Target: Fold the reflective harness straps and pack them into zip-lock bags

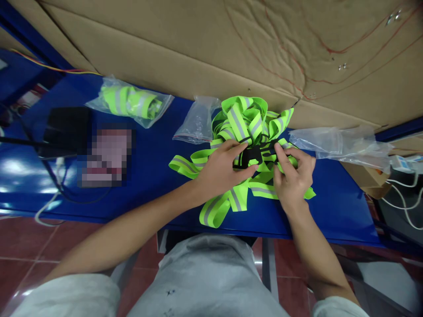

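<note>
A heap of neon-green reflective straps with grey stripes lies on the blue table, loose loops spreading toward me and to the left. My left hand is closed around the side of a black buckle-like piece, thumb below and fingers above. From the other side, my right hand pinches a black strap between thumb and forefinger, just right of that piece. Its other fingers curl in over the green webbing. Part of the black piece is hidden behind my left fingers.
On the blue table, a bagged green strap roll lies at back left. Clear plastic bags flank the heap. A black box with cables stands at left. Cardboard walls the back; a carton sits at right.
</note>
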`<control>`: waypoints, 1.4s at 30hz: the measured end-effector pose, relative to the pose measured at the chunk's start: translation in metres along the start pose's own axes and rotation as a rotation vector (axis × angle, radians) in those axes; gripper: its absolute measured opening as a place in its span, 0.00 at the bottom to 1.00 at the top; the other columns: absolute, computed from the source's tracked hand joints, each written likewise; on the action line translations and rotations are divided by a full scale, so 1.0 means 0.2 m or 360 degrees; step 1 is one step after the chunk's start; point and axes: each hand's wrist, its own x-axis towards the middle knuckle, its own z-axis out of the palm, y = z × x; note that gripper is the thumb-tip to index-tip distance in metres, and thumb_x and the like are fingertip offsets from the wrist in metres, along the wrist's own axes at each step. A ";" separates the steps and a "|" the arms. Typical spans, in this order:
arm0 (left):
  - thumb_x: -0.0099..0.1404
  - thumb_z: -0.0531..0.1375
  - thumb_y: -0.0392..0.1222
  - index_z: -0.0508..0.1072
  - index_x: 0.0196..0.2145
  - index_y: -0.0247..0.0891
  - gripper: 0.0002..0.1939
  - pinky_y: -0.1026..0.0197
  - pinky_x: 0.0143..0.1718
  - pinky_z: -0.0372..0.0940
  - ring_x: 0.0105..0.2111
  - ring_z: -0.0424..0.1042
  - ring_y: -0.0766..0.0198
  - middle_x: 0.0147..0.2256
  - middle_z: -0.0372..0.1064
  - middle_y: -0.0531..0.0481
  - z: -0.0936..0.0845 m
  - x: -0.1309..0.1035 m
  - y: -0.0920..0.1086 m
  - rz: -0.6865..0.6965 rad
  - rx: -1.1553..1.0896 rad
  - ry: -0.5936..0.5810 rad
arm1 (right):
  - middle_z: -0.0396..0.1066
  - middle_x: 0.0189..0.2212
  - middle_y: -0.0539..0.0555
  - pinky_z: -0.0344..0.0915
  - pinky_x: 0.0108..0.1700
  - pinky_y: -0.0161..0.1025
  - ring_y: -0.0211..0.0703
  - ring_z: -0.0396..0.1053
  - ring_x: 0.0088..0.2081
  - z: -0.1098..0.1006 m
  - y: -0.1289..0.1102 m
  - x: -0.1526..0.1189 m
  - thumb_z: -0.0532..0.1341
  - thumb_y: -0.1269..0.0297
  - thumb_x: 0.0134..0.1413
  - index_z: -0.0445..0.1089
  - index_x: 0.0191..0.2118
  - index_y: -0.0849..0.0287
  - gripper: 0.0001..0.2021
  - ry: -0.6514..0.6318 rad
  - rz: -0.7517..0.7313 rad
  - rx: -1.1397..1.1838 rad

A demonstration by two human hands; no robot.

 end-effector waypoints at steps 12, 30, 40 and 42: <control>0.67 0.66 0.49 0.73 0.58 0.34 0.26 0.50 0.55 0.72 0.52 0.75 0.52 0.51 0.73 0.39 0.03 0.00 -0.04 0.0129 0.0110 0.0050 | 0.73 0.47 0.58 0.65 0.46 0.44 0.46 0.73 0.47 -0.01 -0.05 0.02 0.60 0.78 0.64 0.60 0.72 0.47 0.34 -0.0002 -0.0109 0.0113; 0.69 0.62 0.52 0.70 0.62 0.39 0.27 0.58 0.40 0.75 0.49 0.79 0.53 0.57 0.74 0.40 -0.04 -0.01 -0.04 0.0598 0.0597 0.0045 | 0.66 0.64 0.64 0.67 0.64 0.58 0.60 0.67 0.64 -0.07 0.02 0.07 0.64 0.44 0.63 0.56 0.73 0.55 0.39 -0.0466 0.0299 0.1030; 0.64 0.69 0.60 0.65 0.66 0.43 0.39 0.43 0.65 0.63 0.60 0.71 0.47 0.59 0.71 0.40 -0.13 0.05 0.01 0.0613 -0.0071 -0.0162 | 0.68 0.24 0.47 0.63 0.24 0.38 0.40 0.65 0.24 -0.13 0.04 0.10 0.72 0.53 0.56 0.75 0.36 0.53 0.11 -0.0545 0.0580 0.1363; 0.62 0.71 0.59 0.59 0.70 0.44 0.45 0.44 0.69 0.61 0.65 0.66 0.47 0.65 0.65 0.40 -0.17 0.10 0.05 0.0526 -0.0342 -0.0282 | 0.69 0.25 0.47 0.64 0.25 0.38 0.40 0.67 0.24 -0.14 0.03 0.16 0.69 0.54 0.60 0.76 0.37 0.53 0.09 -0.0420 0.0766 0.1540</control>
